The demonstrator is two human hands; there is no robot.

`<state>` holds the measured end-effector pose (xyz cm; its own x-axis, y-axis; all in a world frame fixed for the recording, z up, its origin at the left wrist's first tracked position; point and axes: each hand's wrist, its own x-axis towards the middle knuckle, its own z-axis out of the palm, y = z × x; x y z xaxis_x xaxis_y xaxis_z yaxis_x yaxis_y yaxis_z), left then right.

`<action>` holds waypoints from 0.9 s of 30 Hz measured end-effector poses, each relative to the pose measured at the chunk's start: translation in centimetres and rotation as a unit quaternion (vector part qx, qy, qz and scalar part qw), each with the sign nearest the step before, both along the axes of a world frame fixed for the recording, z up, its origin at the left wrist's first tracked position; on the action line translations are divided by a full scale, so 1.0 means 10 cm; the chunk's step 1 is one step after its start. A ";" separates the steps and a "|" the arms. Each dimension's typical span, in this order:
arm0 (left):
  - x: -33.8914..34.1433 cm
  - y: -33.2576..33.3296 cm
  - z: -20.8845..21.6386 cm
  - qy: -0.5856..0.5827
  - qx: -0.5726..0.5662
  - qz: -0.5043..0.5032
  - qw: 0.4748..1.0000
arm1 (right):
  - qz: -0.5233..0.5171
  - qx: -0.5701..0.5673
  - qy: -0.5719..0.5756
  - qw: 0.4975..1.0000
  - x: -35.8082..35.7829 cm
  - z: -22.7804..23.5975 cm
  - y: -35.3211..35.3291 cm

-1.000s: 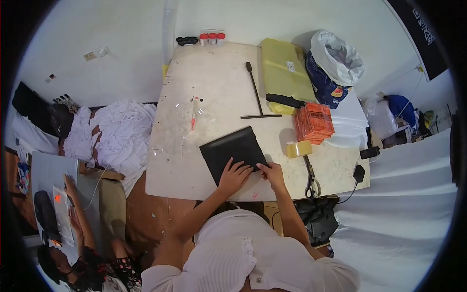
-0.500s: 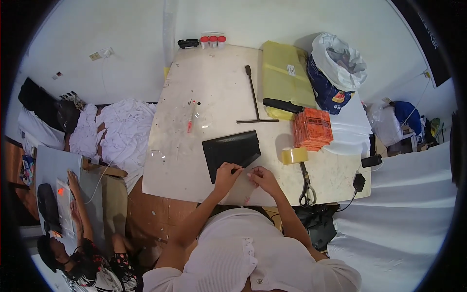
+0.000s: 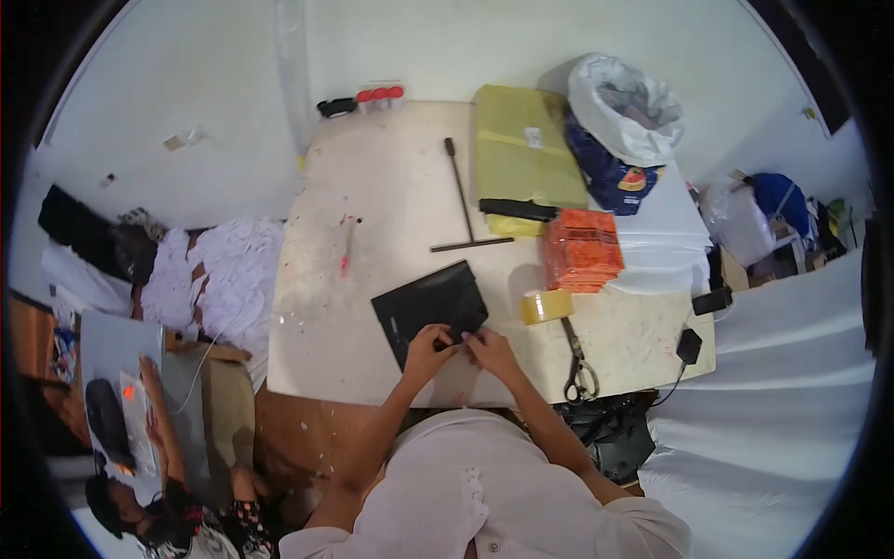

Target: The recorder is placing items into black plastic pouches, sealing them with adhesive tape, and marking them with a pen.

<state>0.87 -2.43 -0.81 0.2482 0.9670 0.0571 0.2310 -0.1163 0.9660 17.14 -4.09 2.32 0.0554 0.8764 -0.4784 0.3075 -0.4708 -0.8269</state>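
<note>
A flat black plastic mailer bag (image 3: 424, 303) lies slightly turned on the table in front of me, a folded strip along its right side. My left hand (image 3: 426, 357) rests over its near edge, thumb and fingertips pinched on the bag. Beside it, my right hand (image 3: 494, 352) has its fingertips closed at the bag's near right corner, almost touching the left fingertips. What the right fingers pinch is too small to make out. To the right of the bag are a roll of yellowish tape (image 3: 547, 306) and black-handled scissors (image 3: 579, 368).
Behind lie a dark T-shaped rod (image 3: 466, 210), a stack of orange packets (image 3: 584, 250), a yellow wrapped package (image 3: 526, 149) and a blue-and-white sack (image 3: 622, 130). A red-and-white pen (image 3: 347, 247) lies left. Another person (image 3: 149, 503) works at a grey table, lower left.
My right hand has moved in toward the left, onto the bag's near corner; the two hands' fingertips are closer together. The whole view has shifted a little.
</note>
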 end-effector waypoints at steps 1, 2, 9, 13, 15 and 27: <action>-0.02 -0.02 -0.01 0.014 0.002 -0.002 1.000 | -0.002 -0.040 -0.002 0.999 0.01 0.00 -0.01; -0.01 -0.02 0.00 0.027 0.004 -0.005 1.000 | -0.016 -0.034 -0.009 0.999 0.05 -0.01 -0.03; -0.07 -0.03 -0.02 -0.129 -0.152 0.054 0.978 | 0.078 0.080 0.162 0.980 0.71 0.59 -0.07; -0.14 -0.01 -0.06 -0.132 -0.165 0.074 0.975 | -0.279 0.408 -0.124 0.861 1.55 0.80 0.42; -0.07 0.01 0.05 -0.121 -0.177 0.082 0.973 | -0.371 0.396 -0.520 0.660 1.98 0.60 0.70; -0.01 -0.04 0.22 -0.187 -0.230 0.148 0.944 | -0.389 0.359 -0.203 0.824 2.39 0.63 0.76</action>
